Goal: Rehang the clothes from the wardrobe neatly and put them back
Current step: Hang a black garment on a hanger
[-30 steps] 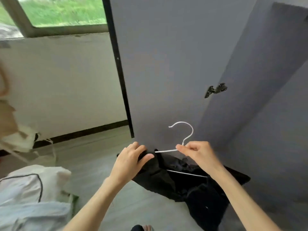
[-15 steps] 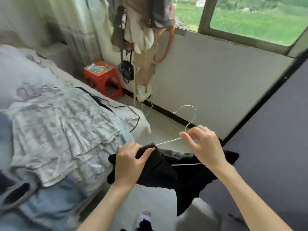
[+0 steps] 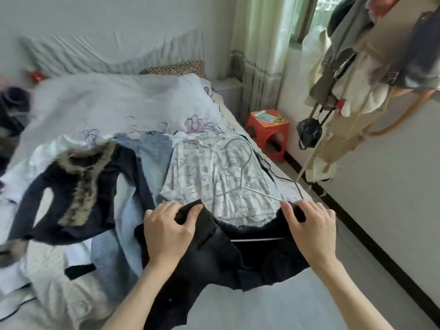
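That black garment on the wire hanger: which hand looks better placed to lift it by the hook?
Probably the right hand. It pinches the black garment at the hanger's right shoulder, and the hook curves up just above and left of it. The left hand grips cloth at the far shoulder.

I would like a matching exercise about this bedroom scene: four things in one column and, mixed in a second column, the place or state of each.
Things:
1. black garment
2. white hanger
3. floral top
4. red stool

Places or states:
A. standing on the floor beside the bed
B. gripped by both hands
C. lying flat on the bed
D. partly inside the black garment

Pairs: 1-B, 2-D, 3-C, 4-A
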Available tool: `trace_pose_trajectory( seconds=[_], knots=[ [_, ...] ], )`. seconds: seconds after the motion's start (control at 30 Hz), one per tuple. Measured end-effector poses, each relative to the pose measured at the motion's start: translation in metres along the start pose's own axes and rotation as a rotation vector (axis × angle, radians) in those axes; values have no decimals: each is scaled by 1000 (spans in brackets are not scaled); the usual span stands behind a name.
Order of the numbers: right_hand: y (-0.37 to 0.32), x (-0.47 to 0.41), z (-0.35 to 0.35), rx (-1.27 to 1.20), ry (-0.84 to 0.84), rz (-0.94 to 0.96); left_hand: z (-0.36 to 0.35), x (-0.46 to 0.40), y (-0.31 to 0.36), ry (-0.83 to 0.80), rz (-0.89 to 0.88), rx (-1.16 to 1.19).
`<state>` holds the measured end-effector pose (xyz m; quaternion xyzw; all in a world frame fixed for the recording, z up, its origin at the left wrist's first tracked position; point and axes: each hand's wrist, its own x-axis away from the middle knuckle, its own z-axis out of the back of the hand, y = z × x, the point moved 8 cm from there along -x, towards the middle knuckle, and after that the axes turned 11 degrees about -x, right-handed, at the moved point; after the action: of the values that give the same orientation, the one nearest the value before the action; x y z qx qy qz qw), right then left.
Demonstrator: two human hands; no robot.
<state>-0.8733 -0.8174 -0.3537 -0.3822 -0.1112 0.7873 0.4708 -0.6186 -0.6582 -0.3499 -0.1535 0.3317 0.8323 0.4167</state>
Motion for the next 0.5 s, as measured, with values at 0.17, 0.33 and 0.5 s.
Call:
trace_pose_trajectory(
  seconds=[0.17,0.33,0.5],
  knots=[
    [-96,-16,-75,-142,-51,85,54,-18,-94,99,195,-76],
    [-190,-41,-115,-256,-43,213,113,-47,-152,281,286,-264],
    [-250,-99,-146,-312,-118,190,157,-105,-175,477,305,-321]
  ],
)
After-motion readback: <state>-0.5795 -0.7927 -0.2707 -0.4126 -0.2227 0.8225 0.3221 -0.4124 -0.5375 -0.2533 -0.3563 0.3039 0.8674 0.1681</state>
